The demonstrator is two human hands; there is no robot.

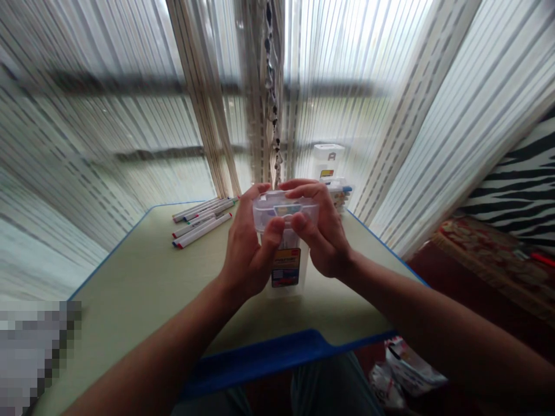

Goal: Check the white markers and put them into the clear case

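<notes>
A clear plastic marker case (304, 271) stands upright on the table, with a black, yellow and red label on its front. Its translucent lid (264, 215) sits at the top, between my two hands. My left hand (249, 248) is wrapped round the lid's left side, thumb at the front and fingers behind. From the right, my right hand (327, 240) grips the same lid, its thumb close to the left one. Whether the lid is fully seated on the case cannot be made out. Several white markers (203, 229) with coloured ends lie to the left of my left hand.
Behind my right hand stands another clear case (328, 159), with more markers (342, 189) by it. The pale table (143, 277) has a blue edge. Sheer curtains (130, 115) hang close behind it. Plastic bags (411, 367) lie on the floor at the lower right.
</notes>
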